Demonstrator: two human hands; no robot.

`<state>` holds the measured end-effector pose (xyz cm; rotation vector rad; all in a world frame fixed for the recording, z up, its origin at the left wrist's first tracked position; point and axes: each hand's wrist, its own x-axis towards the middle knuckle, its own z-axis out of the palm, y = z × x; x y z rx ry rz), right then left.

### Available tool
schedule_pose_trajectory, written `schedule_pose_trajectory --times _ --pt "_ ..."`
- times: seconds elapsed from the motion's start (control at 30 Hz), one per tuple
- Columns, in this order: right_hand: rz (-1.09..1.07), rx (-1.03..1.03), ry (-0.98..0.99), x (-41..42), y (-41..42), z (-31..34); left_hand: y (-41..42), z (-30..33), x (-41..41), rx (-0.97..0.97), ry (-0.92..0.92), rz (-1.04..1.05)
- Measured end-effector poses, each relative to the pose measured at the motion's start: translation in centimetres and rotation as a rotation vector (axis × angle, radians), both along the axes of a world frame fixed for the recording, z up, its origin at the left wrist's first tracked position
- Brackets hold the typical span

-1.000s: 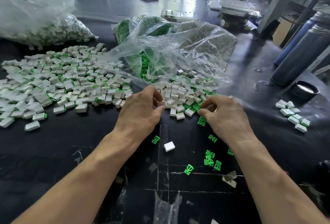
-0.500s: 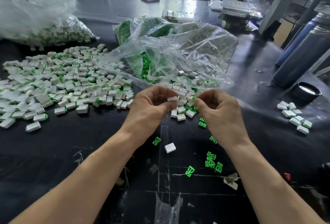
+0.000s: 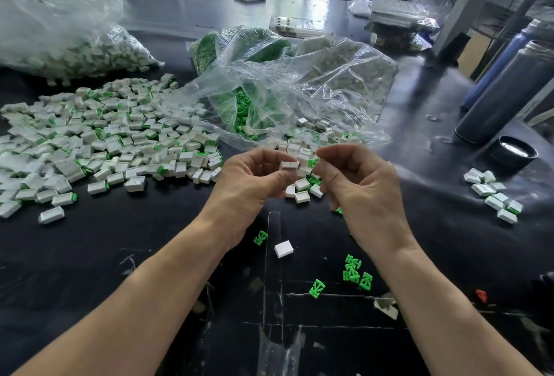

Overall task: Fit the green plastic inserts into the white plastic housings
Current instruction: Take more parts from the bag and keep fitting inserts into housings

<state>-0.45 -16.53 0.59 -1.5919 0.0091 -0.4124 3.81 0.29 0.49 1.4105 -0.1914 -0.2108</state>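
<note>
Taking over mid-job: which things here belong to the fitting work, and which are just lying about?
Job: white housing in left hand; green insert at right hand; loose inserts; finished pile; parts bags.
Lying about: flasks, black cap, red scrap.

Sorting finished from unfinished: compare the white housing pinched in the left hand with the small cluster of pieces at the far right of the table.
The held housing shows only white; several pieces of the right cluster show green at one end. The held housing is up off the table in the left hand; the cluster lies on the black tabletop. Both are small white rectangular housings.
</note>
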Motion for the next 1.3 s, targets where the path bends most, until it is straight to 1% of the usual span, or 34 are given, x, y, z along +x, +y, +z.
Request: schedule_pose_trajectory --times 0.13,0.17,0.3,0.47,0.63,0.97,1.07,1.2,1.3 --pt "0.001 -0.008 -0.001 -0.1 0.0 0.0 0.0 0.1 -0.2 -0.086 0.055 0.001" --pt "-0.001 -0.013 -0.004 -0.1 0.0 0.0 0.0 0.1 -0.3 -0.067 0.045 0.002" --pt "0.006 -0.06 -0.021 -0.1 0.1 -0.1 -0.1 -0.3 -0.3 0.116 -0.064 0.016" --pt "0.015 -0.187 -0.004 -0.2 0.2 -0.3 0.0 -0.4 -0.4 0.193 -0.112 0.01" --pt "0.015 -0.223 0.008 -0.2 0.2 -0.2 0.0 -0.5 -0.3 0.237 -0.139 0.013" --pt "0.004 -0.319 0.017 0.1 0.0 -0.5 0.1 -0.9 -0.2 0.229 -0.142 0.026" --pt "0.032 -0.277 0.043 0.2 -0.1 -0.5 0.1 -1.0 -0.2 0.206 -0.128 0.011" --pt "0.07 -0.105 0.088 0.2 -0.1 -0.6 0.0 -0.9 -0.2 0.178 -0.13 -0.008" --pt "0.079 -0.098 0.082 0.3 -0.1 -0.6 0.0 -0.9 -0.2 0.168 -0.142 -0.014"
